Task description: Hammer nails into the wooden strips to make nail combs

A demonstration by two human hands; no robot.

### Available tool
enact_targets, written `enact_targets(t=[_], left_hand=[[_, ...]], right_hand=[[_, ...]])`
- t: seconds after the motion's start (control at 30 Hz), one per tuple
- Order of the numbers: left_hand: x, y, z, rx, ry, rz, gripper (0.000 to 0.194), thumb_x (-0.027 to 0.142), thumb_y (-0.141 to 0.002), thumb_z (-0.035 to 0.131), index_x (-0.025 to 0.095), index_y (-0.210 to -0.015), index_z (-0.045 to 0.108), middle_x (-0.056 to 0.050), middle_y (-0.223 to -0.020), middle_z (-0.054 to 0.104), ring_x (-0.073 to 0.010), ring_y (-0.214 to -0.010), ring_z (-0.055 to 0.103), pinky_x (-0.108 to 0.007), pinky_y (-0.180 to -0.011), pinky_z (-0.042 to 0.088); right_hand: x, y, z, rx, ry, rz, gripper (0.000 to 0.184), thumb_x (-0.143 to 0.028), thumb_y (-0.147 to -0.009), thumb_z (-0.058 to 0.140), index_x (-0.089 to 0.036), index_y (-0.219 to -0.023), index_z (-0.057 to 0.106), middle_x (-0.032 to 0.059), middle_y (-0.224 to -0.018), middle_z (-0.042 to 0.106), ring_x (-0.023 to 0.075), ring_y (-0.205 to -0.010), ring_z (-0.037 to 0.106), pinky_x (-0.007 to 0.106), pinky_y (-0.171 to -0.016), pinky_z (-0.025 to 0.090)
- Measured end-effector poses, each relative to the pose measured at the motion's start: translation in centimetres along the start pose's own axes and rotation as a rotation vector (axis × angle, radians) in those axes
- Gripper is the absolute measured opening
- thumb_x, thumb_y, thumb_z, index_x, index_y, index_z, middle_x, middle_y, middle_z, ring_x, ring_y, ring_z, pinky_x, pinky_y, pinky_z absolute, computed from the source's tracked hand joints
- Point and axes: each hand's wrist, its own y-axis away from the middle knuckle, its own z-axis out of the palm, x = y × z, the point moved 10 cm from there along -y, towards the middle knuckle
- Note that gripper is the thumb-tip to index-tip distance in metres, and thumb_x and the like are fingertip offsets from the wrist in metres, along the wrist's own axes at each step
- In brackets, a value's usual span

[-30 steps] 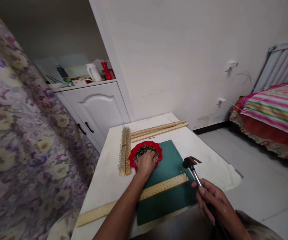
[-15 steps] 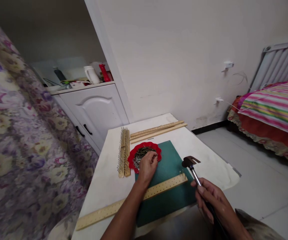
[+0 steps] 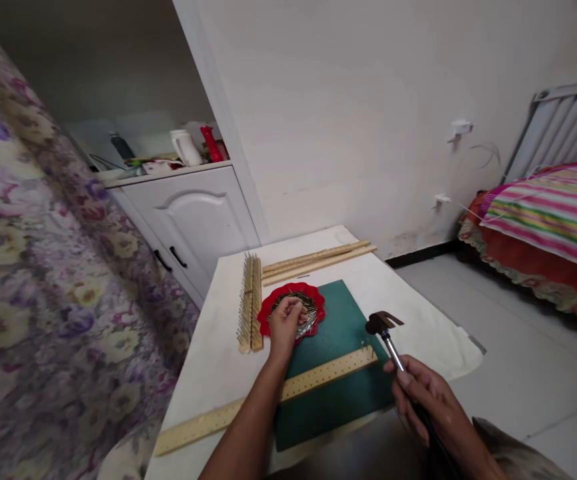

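Note:
My left hand (image 3: 286,321) is over the red scalloped dish (image 3: 318,298) full of nails (image 3: 309,321). Its fingers are curled together, and whatever they pinch is too small to make out. In my right hand (image 3: 425,393) is a claw hammer (image 3: 388,337), gripped by the handle with its head up, near the right edge of the green mat (image 3: 337,413). A long wooden strip with rows of holes (image 3: 328,377) lies across the mat, passing under my left forearm. A few nails (image 3: 368,350) stand upright in its right end.
Left of the dish lie wooden strips bristling with nails (image 3: 249,303). More wooden strips (image 3: 318,261) and one loose nail (image 3: 303,276) lie at the back of the white-covered table (image 3: 418,320). A floral curtain (image 3: 68,280) hangs at the left; a bed (image 3: 553,207) stands at the right.
My left hand has shifted within the dish, first toward the near right, then back to the left, uncovering nails on the right side. My right hand keeps the hammer almost still.

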Motion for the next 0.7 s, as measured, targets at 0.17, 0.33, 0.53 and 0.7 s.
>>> enact_targets(t=[0.17, 0.33, 0.53, 0.7], left_hand=[[0.5, 0.6, -0.6, 0.055, 0.120, -0.052, 0.029, 0.038, -0.070, 0.063, 0.014, -0.083, 0.057, 0.000, -0.069, 0.064, -0.0090, -0.057, 0.060, -0.020, -0.056, 0.048], [-0.1, 4.8, 3.8, -0.114, 0.455, -0.299, 0.029, 0.031, -0.064, 0.073, 0.014, -0.082, 0.058, 0.000, -0.069, 0.065, -0.0083, -0.058, 0.060, -0.019, -0.055, 0.047], [-0.4, 13.1, 11.4, -0.408, 0.663, -0.565, 0.023, 0.026, -0.065, 0.074, 0.015, -0.077, 0.057, 0.000, -0.068, 0.063, -0.0072, -0.056, 0.057, -0.017, -0.054, 0.044], [-0.7, 16.3, 13.8, -0.536, 0.718, -0.591, 0.019, 0.023, -0.065, 0.072, 0.014, -0.072, 0.057, -0.002, -0.064, 0.064, -0.0089, -0.054, 0.057, -0.020, -0.056, 0.041]], right_hand=[[0.0, -0.1, 0.0, 0.023, -0.015, -0.015, 0.027, -0.044, -0.085, 0.054, -0.020, -0.097, 0.050, -0.0057, -0.055, 0.060, 0.0002, -0.025, 0.035, 0.013, -0.030, 0.022], [-0.5, -0.5, -0.3, 0.115, 0.014, -0.062, 0.028, -0.042, -0.080, 0.062, -0.021, -0.095, 0.050, -0.0043, -0.060, 0.064, -0.0002, -0.025, 0.035, 0.013, -0.029, 0.020], [-0.8, -0.5, -0.6, 0.147, -0.023, -0.104, 0.030, -0.041, -0.078, 0.064, -0.021, -0.094, 0.050, -0.0063, -0.059, 0.062, 0.0005, -0.023, 0.034, 0.013, -0.027, 0.020], [-0.8, -0.1, -0.3, 0.078, -0.132, -0.091, 0.026, -0.037, -0.079, 0.064, -0.021, -0.091, 0.049, -0.0072, -0.054, 0.061, -0.0014, -0.023, 0.029, 0.012, -0.028, 0.016]])
